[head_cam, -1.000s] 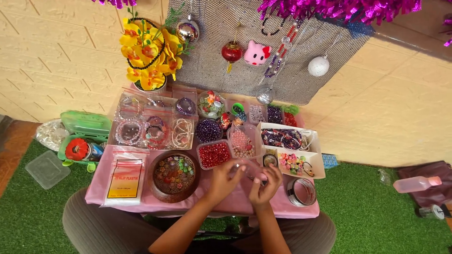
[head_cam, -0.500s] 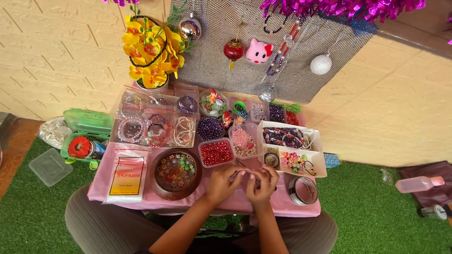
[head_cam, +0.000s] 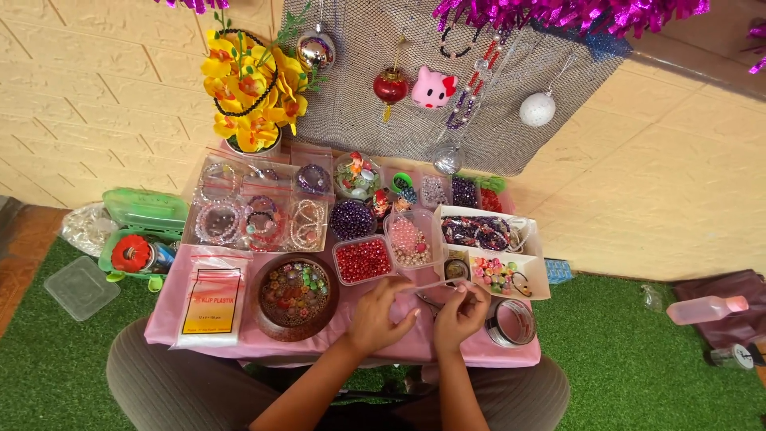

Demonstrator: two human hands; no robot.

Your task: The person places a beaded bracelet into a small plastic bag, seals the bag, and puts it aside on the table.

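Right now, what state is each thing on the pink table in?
Left hand: pinching one end of a thin clear strand.
Right hand: pinching the strand's other end.
Clear strand: stretched between the hands.
Red bead tub: open, full.
Wooden bowl: upright, filled with beads.
Plastic bag pack: flat, sealed.

left hand point(head_cam: 381, 314) and right hand point(head_cam: 460, 313) slightly apart, clear strip point(head_cam: 437, 285) stretched between
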